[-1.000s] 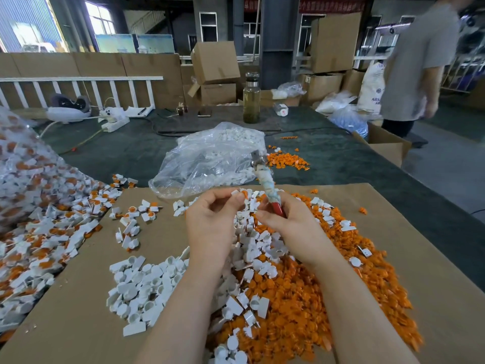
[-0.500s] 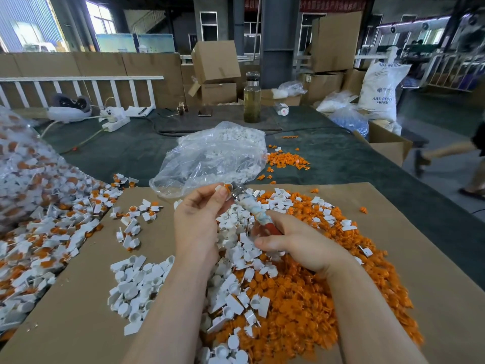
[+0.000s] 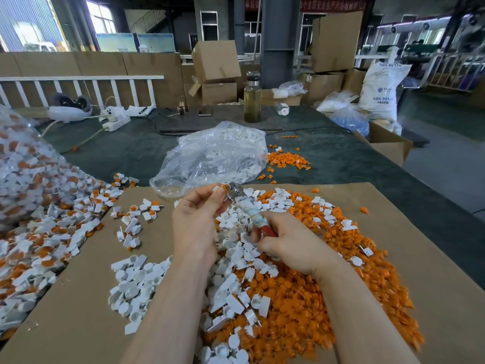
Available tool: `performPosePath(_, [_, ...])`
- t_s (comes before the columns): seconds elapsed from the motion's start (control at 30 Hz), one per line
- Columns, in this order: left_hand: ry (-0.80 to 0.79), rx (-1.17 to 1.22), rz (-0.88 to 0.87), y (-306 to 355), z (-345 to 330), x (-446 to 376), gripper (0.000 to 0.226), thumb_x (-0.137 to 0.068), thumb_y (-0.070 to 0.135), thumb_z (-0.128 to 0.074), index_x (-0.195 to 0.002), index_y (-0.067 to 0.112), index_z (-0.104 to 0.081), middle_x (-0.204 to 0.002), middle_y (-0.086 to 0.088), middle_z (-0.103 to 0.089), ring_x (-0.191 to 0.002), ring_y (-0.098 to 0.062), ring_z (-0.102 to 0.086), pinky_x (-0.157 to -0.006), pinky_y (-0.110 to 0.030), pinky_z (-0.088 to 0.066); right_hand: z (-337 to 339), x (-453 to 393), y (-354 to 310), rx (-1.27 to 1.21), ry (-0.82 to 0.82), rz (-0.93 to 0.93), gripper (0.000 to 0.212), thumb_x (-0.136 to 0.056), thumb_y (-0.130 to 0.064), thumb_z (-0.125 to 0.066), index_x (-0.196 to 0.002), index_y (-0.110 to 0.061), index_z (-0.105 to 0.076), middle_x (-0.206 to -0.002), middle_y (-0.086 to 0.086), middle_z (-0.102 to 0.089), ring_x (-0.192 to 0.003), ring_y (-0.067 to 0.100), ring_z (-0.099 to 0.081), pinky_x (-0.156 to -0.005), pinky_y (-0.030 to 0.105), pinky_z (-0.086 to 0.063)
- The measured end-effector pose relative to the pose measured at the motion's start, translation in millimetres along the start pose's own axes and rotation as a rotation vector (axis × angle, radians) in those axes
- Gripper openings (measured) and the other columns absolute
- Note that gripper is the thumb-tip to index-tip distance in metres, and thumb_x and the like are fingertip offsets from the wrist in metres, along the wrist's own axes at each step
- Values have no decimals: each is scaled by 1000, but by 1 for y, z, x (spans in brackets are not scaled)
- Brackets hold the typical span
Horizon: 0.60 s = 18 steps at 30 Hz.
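Over the far half of the cardboard [image 3: 78, 311] we hold both hands above the heaps. Our left hand [image 3: 195, 222] pinches a small white-and-orange piece [image 3: 220, 188] between thumb and fingertips, right against the metal head of the tool [image 3: 249, 210]. Our right hand [image 3: 286, 243] is curled round the tool's red handle, and the taped shaft slants up and left to the piece.

Under our wrists lie white parts [image 3: 136, 279] and, to the right, orange caps [image 3: 301, 298]. Bare cardboard shows at the near left and in a strip between the orange heap and the sheet's right edge. The sheet's far edge runs just behind our left fingertips, where a clear bag [image 3: 210, 156] overlaps it. On the left, joined pieces spill across the sheet's left edge below a big bag [image 3: 21, 166].

Beyond the sheet the dark surface [image 3: 118, 153] shows bare stretches on both sides of the clear bag, with a bottle [image 3: 252, 98] well back. Its right edge drops to the floor beside an open box [image 3: 388, 145]
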<state>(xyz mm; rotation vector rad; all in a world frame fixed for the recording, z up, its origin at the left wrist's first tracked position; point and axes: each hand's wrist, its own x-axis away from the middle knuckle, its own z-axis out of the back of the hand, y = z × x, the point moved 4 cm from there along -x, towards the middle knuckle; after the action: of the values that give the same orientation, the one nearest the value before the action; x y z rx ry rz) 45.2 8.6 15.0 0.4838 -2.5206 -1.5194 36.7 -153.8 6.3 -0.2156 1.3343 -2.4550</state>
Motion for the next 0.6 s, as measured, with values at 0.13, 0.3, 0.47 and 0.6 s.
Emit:
performPosePath(0.13, [11, -7, 13, -1, 0, 0, 9, -83, 1, -71, -89, 8, -71, -73, 5, -74, -63, -4, -68, -63, -17, -56, -1, -1, -2, 71, 18, 18, 14, -89, -9, -62, -81, -20, -58, -65, -8, -51, -51, 2, -44, -54, 30, -40])
performPosePath(0.3, [21, 6, 113, -4, 3, 0, 9, -83, 4, -72, -85, 12, -72, -74, 4, -75, -65, -6, -70, -70, -22, -59, 0, -1, -3, 146, 25, 21, 2, -91, -16, -60, -92, -14, -60, -75, 0, -57, -65, 15, -52, -64, 41, -48])
performPosePath(0.47, [157, 182, 346, -8, 22, -7, 11, -88, 11, -69, -98, 8, -70, -89, -7, -78, -82, -15, -76, -69, -27, -62, 8, -2, 4, 262, 170, -41, 13, -85, -20, -60, -76, -23, -51, -69, -4, -56, -58, 10, -52, -52, 32, -43])
performPosePath(0.6, [314, 400, 459, -5, 45, -19, 13, -97, 11, -59, -107, 4, -65, -91, -11, -77, -79, -15, -76, -66, -25, -62, 22, -2, 17, 314, 361, -126, 17, -87, -24, -57, -73, -24, -48, -65, -6, -54, -57, 11, -50, -51, 27, -33])
